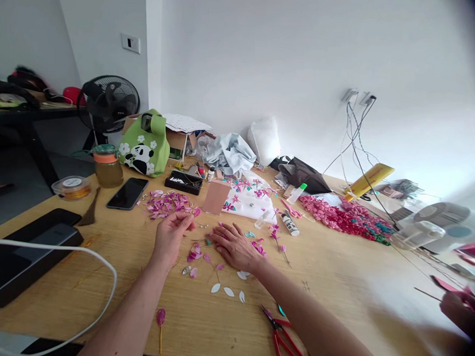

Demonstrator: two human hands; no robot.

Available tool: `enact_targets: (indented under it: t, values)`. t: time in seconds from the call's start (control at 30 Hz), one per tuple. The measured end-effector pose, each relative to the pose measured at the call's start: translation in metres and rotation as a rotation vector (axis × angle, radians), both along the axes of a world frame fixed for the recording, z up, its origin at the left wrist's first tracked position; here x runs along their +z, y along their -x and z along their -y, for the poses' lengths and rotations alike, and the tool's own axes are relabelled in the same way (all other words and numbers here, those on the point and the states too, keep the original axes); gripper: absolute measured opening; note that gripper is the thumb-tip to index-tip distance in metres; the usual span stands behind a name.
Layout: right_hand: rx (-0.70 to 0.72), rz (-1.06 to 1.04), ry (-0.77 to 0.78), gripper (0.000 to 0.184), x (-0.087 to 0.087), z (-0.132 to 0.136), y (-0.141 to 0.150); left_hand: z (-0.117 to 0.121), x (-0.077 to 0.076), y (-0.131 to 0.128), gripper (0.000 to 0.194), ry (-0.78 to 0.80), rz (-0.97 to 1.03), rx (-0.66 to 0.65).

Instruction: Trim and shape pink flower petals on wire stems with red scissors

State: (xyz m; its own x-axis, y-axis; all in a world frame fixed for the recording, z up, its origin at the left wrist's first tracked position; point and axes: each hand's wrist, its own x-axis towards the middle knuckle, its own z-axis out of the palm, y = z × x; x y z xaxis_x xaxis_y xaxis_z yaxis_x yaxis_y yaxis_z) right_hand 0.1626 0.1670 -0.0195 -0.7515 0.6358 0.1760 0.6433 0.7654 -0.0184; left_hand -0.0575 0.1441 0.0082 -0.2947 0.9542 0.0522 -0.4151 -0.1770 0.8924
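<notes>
My left hand (173, 235) is raised a little over the table, thumb and fingers pinched together. Whatever sits in the pinch is too small to make out; a pink petal (197, 212) shows right at the fingertips. Palm down, my right hand (237, 246) lies on the table with fingers stretched out, over and beside loose petals. Purple-pink petals (195, 253) are scattered between my hands. White leaf-shaped pieces (228, 291) lie nearer to me. A pile of pink petals (168, 204) spreads beyond my left hand. Red-handled pliers (284, 338) rest below my right forearm.
A pinkish card (216, 196) stands behind my hands, near a white sheet with flowers (256, 194). Small bottles (290, 224), a black box (184, 182) and a phone (127, 193) lie around. Another person's hand (461, 310) holds something pink at the right edge.
</notes>
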Motion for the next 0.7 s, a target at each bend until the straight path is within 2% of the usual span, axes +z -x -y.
enact_targets:
  t: [0.4, 0.57, 0.7]
  values:
    - [-0.006, 0.028, -0.023, 0.039, -0.002, -0.020, -0.016, -0.002, -0.004, 0.001, 0.026, -0.006, -0.011, -0.006]
    - [-0.024, 0.010, -0.001, 0.038, -0.002, -0.033, -0.023, -0.002, -0.006, 0.002, 0.025, -0.018, -0.030, -0.003]
    - [-0.053, -0.040, 0.040, 0.036, 0.003, -0.033, -0.023, -0.004, -0.008, 0.002, 0.026, -0.002, -0.024, -0.001]
